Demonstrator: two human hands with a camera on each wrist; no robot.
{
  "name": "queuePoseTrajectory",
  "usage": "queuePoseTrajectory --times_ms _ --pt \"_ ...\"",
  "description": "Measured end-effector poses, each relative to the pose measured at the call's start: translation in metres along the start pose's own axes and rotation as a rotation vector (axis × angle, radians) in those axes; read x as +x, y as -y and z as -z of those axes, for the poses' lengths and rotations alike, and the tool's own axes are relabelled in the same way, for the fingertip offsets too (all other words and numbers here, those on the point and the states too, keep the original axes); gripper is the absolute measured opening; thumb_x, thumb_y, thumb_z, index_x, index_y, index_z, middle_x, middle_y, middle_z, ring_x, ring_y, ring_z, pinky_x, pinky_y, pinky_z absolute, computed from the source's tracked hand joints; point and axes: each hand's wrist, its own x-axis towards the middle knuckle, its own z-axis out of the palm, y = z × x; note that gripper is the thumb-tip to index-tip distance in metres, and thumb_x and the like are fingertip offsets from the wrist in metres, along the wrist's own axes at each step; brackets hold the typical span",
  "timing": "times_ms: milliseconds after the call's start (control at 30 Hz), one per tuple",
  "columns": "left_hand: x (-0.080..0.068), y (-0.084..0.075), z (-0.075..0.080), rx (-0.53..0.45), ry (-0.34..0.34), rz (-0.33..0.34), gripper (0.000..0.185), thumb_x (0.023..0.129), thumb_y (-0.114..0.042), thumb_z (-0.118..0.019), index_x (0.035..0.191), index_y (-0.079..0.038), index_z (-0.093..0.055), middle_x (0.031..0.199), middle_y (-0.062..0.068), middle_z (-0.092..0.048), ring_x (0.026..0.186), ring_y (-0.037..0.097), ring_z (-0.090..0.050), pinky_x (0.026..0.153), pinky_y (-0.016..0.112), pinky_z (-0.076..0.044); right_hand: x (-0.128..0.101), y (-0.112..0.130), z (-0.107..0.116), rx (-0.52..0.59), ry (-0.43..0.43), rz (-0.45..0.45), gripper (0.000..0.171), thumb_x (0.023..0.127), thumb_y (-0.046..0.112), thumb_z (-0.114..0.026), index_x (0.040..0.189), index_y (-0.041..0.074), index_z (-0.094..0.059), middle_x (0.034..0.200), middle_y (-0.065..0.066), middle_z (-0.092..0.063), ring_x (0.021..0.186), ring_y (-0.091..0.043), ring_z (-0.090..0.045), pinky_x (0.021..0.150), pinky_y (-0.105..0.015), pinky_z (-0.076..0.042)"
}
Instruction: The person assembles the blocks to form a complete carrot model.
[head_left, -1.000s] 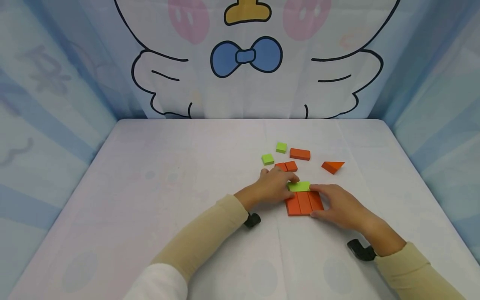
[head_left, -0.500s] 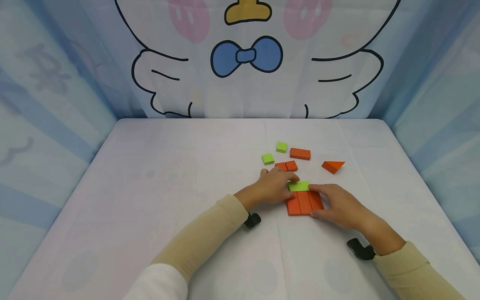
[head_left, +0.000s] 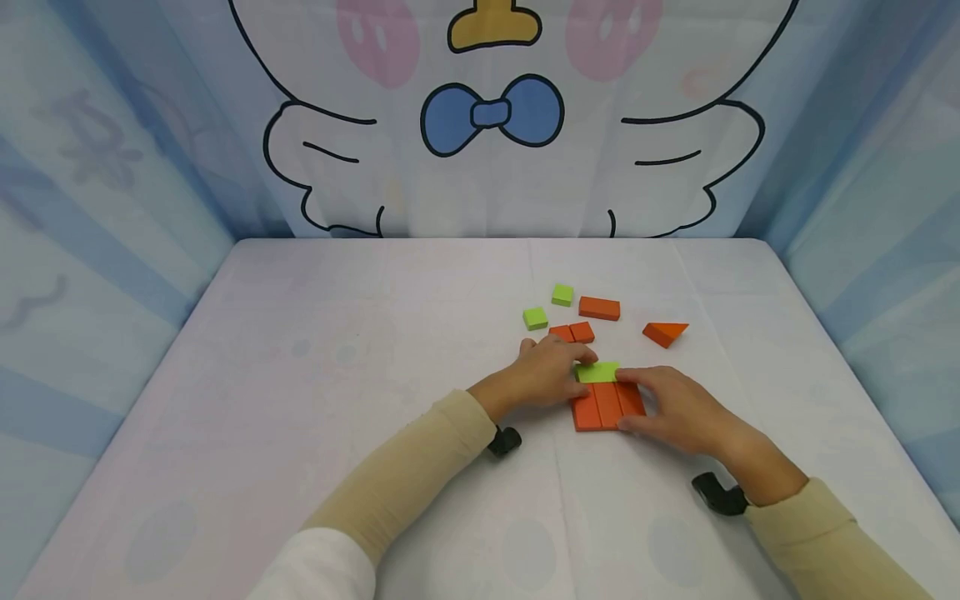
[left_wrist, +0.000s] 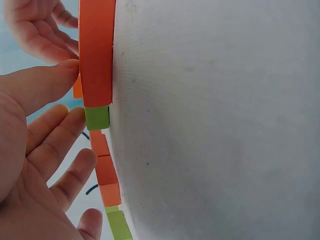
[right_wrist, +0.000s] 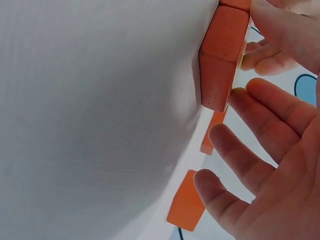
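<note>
Three orange blocks [head_left: 607,406] lie side by side, with a green block [head_left: 597,372] along their far edge. At the left side is my left hand [head_left: 546,371], thumb on the outer orange block [left_wrist: 96,55] and a fingertip at the green block's end [left_wrist: 97,118]. Its other fingers stay loosely extended. My right hand [head_left: 678,408] spans the right side: the forefinger touches the green block's right end and the thumb is at the near orange corner. In the right wrist view, its fingers [right_wrist: 267,120] are spread and mostly straight beside an orange block [right_wrist: 219,82].
Beyond the hands lie two small orange blocks [head_left: 581,332], a longer orange block [head_left: 599,308], and two green cubes, a nearer one [head_left: 535,318] and a farther one [head_left: 562,295]. An orange triangular block [head_left: 665,334] sits to the right. Printed cloth [head_left: 491,192] walls the table's [head_left: 337,333] back.
My right hand has eased very slightly left against the blocks. The left hand and the loose blocks stay where they were.
</note>
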Motion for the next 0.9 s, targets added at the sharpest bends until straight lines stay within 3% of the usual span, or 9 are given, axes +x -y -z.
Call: queuePoseTrajectory --times_ms 200,433,633,733,900 --pt "0.001 0.010 0.004 -0.050 -0.050 0.025 0.045 0.095 -0.033 -0.070 0.138 -0.025 -0.061 0.130 -0.015 -0.062 0.121 0.012 -0.049 0.091 0.039 -0.032 0.001 0.001 0.000 0.004 0.018 -0.027 0.065 0.085 0.028 -0.082 0.137 -0.003 -0.057 0.133 -0.021 -0.058 0.123 -0.042 -0.051 0.101 -0.059 -0.040" --pt "0.006 0.035 0.027 -0.086 -0.119 0.083 0.047 0.096 -0.030 -0.070 0.141 -0.022 -0.057 0.129 -0.008 -0.062 0.124 0.017 -0.047 0.098 0.041 -0.033 0.001 0.002 0.000 0.001 0.028 -0.050 0.066 0.085 0.028 -0.081 0.138 -0.002 -0.056 0.135 -0.021 -0.057 0.125 -0.041 -0.050 0.102 -0.059 -0.039" --pt "0.016 0.055 0.040 -0.165 -0.111 0.161 0.050 0.099 -0.020 -0.065 0.147 -0.018 -0.051 0.143 -0.002 -0.054 0.133 0.019 -0.045 0.110 0.037 -0.034 0.000 0.000 -0.001 0.006 0.020 -0.044 0.065 0.085 0.027 -0.081 0.138 -0.002 -0.056 0.136 -0.021 -0.057 0.125 -0.041 -0.050 0.102 -0.058 -0.039" --pt "0.021 0.062 0.042 -0.213 -0.093 0.187 0.051 0.099 -0.013 -0.062 0.148 -0.017 -0.049 0.146 0.000 -0.052 0.133 0.018 -0.046 0.110 0.034 -0.035 0.000 -0.001 -0.001 0.008 0.018 -0.041 0.065 0.085 0.027 -0.081 0.138 -0.001 -0.056 0.136 -0.020 -0.057 0.126 -0.041 -0.050 0.103 -0.058 -0.039" --pt "0.025 0.069 0.040 -0.213 -0.078 0.192 0.051 0.100 -0.007 -0.059 0.149 -0.017 -0.048 0.148 0.000 -0.051 0.130 0.017 -0.049 0.109 0.033 -0.036 0.000 -0.001 -0.001 0.003 0.020 -0.045 0.065 0.085 0.027 -0.081 0.139 -0.001 -0.056 0.136 -0.020 -0.057 0.126 -0.041 -0.050 0.103 -0.058 -0.039"
